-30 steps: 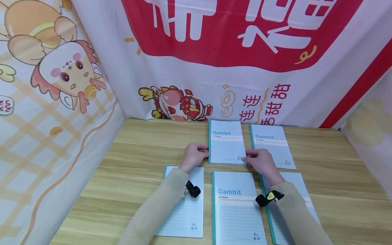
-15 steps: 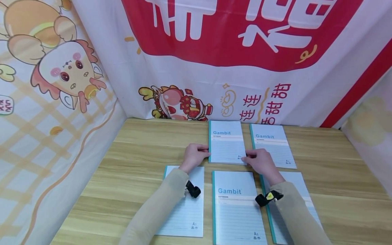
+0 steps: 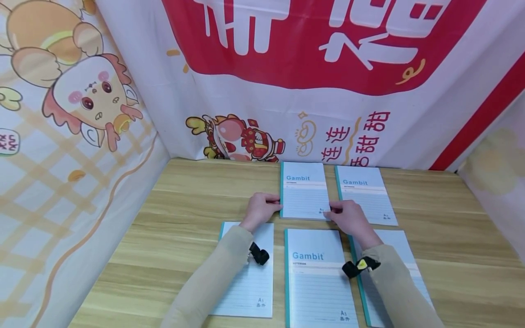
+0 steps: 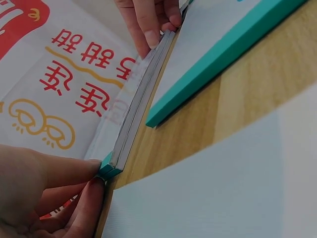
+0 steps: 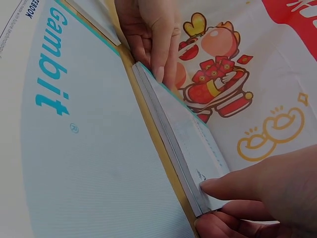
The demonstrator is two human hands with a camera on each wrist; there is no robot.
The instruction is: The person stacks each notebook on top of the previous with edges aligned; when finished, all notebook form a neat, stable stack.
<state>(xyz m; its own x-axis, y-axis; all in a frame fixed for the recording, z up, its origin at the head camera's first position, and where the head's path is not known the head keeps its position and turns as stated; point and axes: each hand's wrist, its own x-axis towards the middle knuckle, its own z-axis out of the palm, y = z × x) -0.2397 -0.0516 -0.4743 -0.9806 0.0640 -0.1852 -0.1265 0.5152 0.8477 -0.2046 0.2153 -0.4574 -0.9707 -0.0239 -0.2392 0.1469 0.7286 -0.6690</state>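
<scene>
A pale blue Gambit notebook (image 3: pixel 304 191) with a teal spine lies at the back middle of the table. Its edge shows two layers in both wrist views, like two notebooks stacked flush. My left hand (image 3: pixel 261 210) pinches the spine side near the front corner, thumb (image 4: pixel 74 171) at the top of the spine. At the opposite front corner, my right hand (image 3: pixel 352 219) holds the right edge, its thumb (image 5: pixel 233 184) on the cover and the other fingers low at the edge.
Another notebook (image 3: pixel 365 196) lies at the back right. In front are a middle notebook (image 3: pixel 317 282), a left one (image 3: pixel 250 291) under my left forearm and a right one (image 3: pixel 395 241) partly behind my right forearm. A printed cloth (image 3: pixel 238 105) hangs along the table's (image 3: pixel 197 191) back edge.
</scene>
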